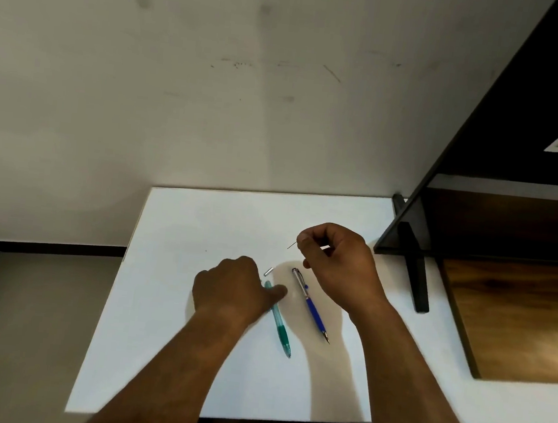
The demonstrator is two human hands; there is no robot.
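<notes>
Right hand (337, 269) pinches a thin pencil lead (292, 246) between thumb and forefinger, raised beyond the teal mechanical pencil (280, 328). Left hand (231, 290) lays its thumb on that pencil's barrel (curled fingers hidden; grip cannot be told). The lead is likely light, stiff and brittle, so it is best held close to its free end.

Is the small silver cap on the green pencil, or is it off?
Off. The silver cap lies alone on the white table, by the end of the green pencil.
</notes>
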